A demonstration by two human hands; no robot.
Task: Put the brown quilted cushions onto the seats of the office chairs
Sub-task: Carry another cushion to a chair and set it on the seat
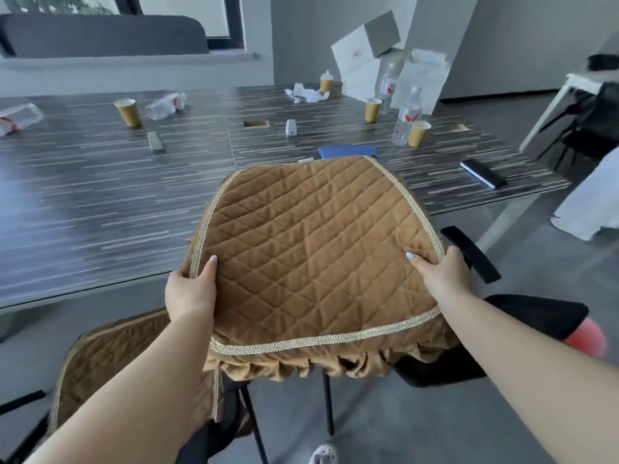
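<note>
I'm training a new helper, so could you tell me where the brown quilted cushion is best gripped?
By its two side edges near the braided trim, from the near side, thumbs on top, as the left hand and right hand hold the cushion; it is wide and floppy.

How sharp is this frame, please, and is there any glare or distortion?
Head view: the cushion and both hands are sharp; the table smears with motion blur at left, its gloss catching window glare; the wide lens bows the table's edge.
</note>
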